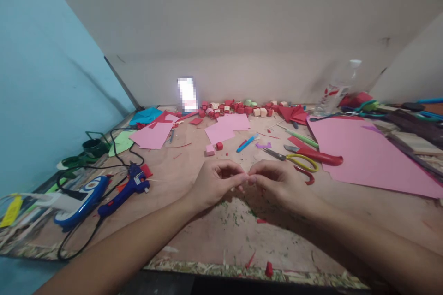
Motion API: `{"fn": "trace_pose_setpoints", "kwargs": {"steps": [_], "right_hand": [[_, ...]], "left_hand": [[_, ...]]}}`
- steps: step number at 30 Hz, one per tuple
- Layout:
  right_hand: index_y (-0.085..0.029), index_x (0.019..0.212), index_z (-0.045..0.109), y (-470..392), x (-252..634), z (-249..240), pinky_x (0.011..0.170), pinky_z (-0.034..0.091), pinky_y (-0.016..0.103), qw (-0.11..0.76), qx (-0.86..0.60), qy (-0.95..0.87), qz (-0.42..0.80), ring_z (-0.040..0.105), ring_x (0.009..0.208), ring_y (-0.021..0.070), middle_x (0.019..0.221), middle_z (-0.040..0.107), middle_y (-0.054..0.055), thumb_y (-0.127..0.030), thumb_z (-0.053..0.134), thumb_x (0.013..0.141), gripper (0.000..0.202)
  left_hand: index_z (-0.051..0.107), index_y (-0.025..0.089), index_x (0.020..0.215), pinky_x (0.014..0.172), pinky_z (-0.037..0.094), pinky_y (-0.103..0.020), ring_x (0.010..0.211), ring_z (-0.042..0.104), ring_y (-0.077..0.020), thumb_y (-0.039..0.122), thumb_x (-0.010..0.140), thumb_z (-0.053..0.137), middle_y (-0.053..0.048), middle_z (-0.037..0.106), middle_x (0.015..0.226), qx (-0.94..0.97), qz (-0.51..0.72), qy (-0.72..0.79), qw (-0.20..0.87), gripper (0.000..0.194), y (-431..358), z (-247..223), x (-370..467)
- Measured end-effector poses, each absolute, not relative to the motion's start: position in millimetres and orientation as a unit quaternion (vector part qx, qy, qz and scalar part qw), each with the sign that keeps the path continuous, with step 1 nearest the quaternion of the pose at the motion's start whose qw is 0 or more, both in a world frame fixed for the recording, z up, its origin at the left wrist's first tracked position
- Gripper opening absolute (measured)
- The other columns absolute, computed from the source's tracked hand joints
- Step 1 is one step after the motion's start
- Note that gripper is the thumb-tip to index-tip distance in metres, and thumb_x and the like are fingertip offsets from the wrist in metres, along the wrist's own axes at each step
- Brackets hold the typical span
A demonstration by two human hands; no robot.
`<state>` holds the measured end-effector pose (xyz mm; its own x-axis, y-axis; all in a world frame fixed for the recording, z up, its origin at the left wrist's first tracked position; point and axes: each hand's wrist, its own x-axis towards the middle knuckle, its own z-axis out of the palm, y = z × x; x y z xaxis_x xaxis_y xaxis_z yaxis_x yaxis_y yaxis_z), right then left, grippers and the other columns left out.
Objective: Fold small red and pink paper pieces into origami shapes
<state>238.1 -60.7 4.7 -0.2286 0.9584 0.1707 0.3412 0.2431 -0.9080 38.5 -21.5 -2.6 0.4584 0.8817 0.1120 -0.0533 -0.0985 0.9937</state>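
My left hand (220, 180) and my right hand (277, 182) meet fingertip to fingertip above the middle of the wooden table (194, 244). Thumbs and forefingers are pinched together, and whatever lies between them is hidden or too small to name. Just beyond the hands sit a pink paper cube (210, 150) and a smaller red cube (219, 146). Close to my right hand lie yellow-handled scissors (301, 161), a red-handled tool (321, 156) and a curved red handle (306, 176). A blue pen-like tool (247, 143) rests behind the fingers.
At left are a blue glue gun (126, 189), a blue power strip (83, 203) and black cords. Pink sheets (374, 156) cover the right side. Along the back stand many small cubes (238, 109), a lit phone (187, 94) and a plastic bottle (337, 90).
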Motion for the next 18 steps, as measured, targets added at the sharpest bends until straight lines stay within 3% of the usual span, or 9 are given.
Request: {"fn": "trace_pose_setpoints", "kwargs": {"steps": [11,18], "right_hand": [[-0.018,0.083,0.075,-62.2,238.8,6.9,0.063,0.044,0.024,0.397,-0.476,-0.693,0.369,0.061,0.070,0.0130,0.075,0.071,0.000,-0.025,0.068,0.093,0.014],[-0.019,0.084,0.077,-61.4,240.4,4.9,0.067,0.045,0.024,0.378,-0.476,-0.703,0.368,0.063,0.072,0.0128,0.076,0.072,-0.001,-0.023,0.068,0.092,0.012]], "left_hand": [[0.075,0.010,0.078,0.033,0.050,-0.021,0.041,0.062,-0.0135,0.033,0.072,0.086,-0.004,0.071,0.056,0.560,0.375,0.358,0.647,0.027,-28.6,-0.5,43.4],[0.076,0.010,0.072,0.038,0.055,-0.022,0.044,0.064,-0.0145,0.025,0.064,0.089,-0.005,0.072,0.056,0.545,0.328,0.349,0.689,0.021,-21.7,3.7,36.8]]}}
